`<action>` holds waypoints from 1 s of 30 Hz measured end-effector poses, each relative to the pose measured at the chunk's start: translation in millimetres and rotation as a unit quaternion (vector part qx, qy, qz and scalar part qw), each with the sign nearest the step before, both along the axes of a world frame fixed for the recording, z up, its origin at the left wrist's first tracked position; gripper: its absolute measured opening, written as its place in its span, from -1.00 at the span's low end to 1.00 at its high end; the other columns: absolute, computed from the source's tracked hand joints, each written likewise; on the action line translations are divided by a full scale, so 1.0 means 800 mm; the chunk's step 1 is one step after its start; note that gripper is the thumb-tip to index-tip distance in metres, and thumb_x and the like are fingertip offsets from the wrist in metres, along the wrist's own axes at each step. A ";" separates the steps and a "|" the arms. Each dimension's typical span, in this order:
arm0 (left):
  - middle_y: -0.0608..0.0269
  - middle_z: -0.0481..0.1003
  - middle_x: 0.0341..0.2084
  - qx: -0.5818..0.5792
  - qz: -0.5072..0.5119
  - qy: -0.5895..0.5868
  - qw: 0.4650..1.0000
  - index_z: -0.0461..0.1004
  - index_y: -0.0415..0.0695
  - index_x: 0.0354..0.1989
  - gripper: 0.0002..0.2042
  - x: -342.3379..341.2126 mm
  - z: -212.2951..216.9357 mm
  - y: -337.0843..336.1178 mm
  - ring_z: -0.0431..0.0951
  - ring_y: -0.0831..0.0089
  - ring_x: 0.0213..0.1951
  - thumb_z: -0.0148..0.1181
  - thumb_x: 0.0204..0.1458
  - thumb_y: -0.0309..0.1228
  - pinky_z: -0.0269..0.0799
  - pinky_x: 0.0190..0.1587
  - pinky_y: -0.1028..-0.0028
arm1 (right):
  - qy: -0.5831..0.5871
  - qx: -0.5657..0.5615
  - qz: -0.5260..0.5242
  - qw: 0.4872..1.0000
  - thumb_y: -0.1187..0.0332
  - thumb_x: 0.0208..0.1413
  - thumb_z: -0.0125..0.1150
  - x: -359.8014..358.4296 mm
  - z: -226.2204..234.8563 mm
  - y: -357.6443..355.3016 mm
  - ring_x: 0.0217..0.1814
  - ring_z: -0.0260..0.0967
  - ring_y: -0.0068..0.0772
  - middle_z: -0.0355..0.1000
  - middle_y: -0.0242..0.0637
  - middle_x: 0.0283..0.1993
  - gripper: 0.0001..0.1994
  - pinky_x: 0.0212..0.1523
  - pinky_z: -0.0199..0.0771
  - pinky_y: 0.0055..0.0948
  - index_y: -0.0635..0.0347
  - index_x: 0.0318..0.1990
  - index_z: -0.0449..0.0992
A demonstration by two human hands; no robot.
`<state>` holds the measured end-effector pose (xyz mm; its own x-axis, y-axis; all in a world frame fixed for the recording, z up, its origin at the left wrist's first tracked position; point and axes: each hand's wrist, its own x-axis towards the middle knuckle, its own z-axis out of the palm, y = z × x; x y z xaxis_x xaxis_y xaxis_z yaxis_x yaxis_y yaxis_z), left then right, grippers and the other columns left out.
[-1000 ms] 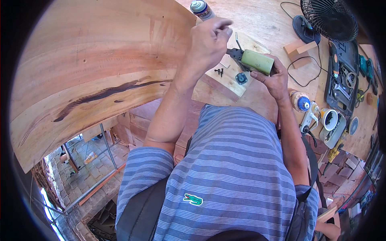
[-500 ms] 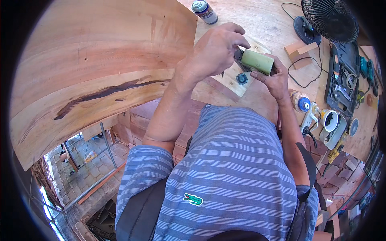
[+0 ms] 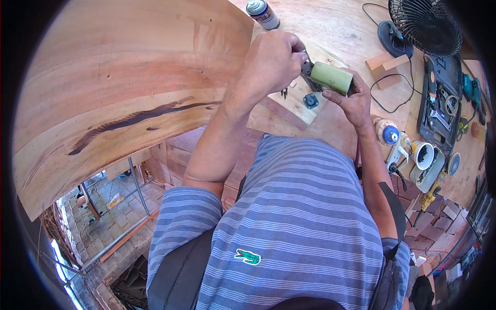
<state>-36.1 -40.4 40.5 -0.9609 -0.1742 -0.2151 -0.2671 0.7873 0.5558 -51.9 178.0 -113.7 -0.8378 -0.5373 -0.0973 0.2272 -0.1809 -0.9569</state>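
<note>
My right hand [image 3: 356, 104] grips a green, rounded power-tool housing [image 3: 331, 78] with a dark fitting at its left end. The housing is tilted, its right end lower. My left hand [image 3: 276, 59] is closed in a pinch right beside that dark end. A thin dark piece shows at its fingertips, too small to name. Below the housing, a dark round-topped part [image 3: 310, 101] lies on a pale board [image 3: 299, 111]. Several small dark screws [image 3: 284, 93] are next to my left wrist.
A large wooden panel [image 3: 129, 67] stands at the left. A spray can [image 3: 263, 14] is at the back. On the right are a black fan [image 3: 426, 26], wood blocks [image 3: 385, 66], an open tool case [image 3: 439, 103], a blue-capped bottle [image 3: 386, 131] and a white cup [image 3: 423, 155].
My left hand's raised fingers have come down and closed into a pinch by the dark end of the housing. The right hand keeps its grip almost unmoved.
</note>
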 end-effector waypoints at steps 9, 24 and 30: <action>0.08 0.66 -0.33 0.011 -0.174 0.161 0.971 0.69 -0.16 -0.13 -0.79 -0.008 -0.030 -0.035 0.68 0.10 -0.28 0.25 0.10 -0.67 0.59 -0.17 0.27 | 0.003 -0.018 -0.005 1.000 0.60 -0.06 0.60 -0.001 0.001 -0.002 0.11 0.54 -0.42 0.59 -0.22 0.03 -0.41 0.18 0.55 -0.38 0.35 0.17 0.48; 0.17 0.51 -0.75 0.023 0.068 0.039 0.997 0.69 -0.37 -0.43 -0.50 -0.004 -0.030 -0.002 0.50 0.53 -0.63 0.39 0.08 -0.03 0.39 -0.53 0.39 | 0.003 -0.009 -0.016 1.000 0.60 -0.07 0.61 0.003 0.002 0.000 0.13 0.53 -0.40 0.57 -0.20 0.07 -0.39 0.21 0.55 -0.37 0.34 0.18 0.47; -0.17 0.58 -0.61 0.000 0.044 -0.002 0.999 0.67 -0.33 -0.39 -0.64 -0.005 -0.010 0.008 0.68 -0.03 -0.45 0.28 0.13 -0.18 0.58 -0.28 0.13 | 0.006 -0.007 -0.009 1.000 0.60 -0.08 0.61 0.003 0.001 -0.002 0.15 0.53 -0.39 0.57 -0.21 0.08 -0.38 0.22 0.55 -0.35 0.33 0.19 0.47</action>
<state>-40.4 -33.7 32.5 -0.9408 -0.2586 -0.2193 -0.3382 0.7603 0.5545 -49.6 176.6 -112.8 -0.8483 -0.5235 -0.0793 0.2114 -0.1977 -0.9572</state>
